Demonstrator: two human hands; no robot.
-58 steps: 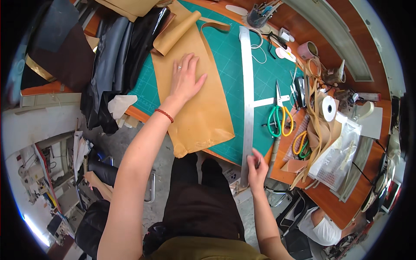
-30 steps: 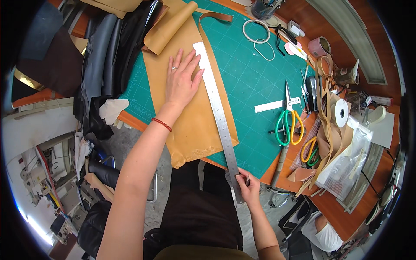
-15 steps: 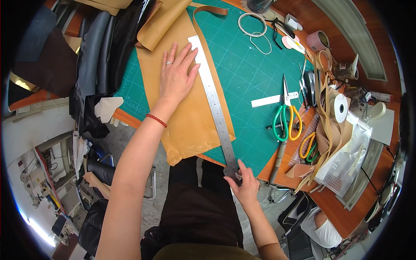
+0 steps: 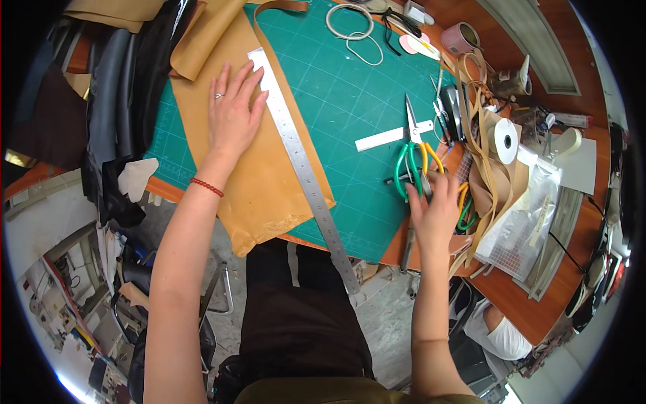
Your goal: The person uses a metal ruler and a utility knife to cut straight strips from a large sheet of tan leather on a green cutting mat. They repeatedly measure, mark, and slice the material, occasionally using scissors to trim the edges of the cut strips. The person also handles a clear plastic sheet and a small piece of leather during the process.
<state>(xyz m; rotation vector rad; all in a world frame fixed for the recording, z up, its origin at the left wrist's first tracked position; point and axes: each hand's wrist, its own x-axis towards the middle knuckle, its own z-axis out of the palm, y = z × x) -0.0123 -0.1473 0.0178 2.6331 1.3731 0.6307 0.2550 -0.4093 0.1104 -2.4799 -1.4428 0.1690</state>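
Note:
My left hand (image 4: 235, 124) lies flat with fingers spread on a tan leather piece (image 4: 245, 182). Its fingertips touch the upper end of a long steel ruler (image 4: 299, 158), which runs slantwise over the leather and sticks out past the table's near edge. My right hand (image 4: 434, 219) is at the handles of scissors with one green and one yellow loop (image 4: 412, 151), thumb and fingers apart. Its fingertips partly cover the yellow loop and a dark tool beside it; no firm grip shows. A short white ruler (image 4: 383, 139) lies under the scissor blades.
A green cutting mat (image 4: 330, 81) covers the table. On the right lie leather strips (image 4: 479, 148), a white spool (image 4: 503, 140), a clear plastic bag (image 4: 521, 215) and a second pair of scissors (image 4: 465, 209). Dark leather rolls (image 4: 108, 101) hang at the left. A coiled cord (image 4: 350, 21) lies at the back.
My right hand has let go of the ruler's near end and moved right and up to the scissors. The left hand stays on the leather and ruler. The whole view has shifted slightly.

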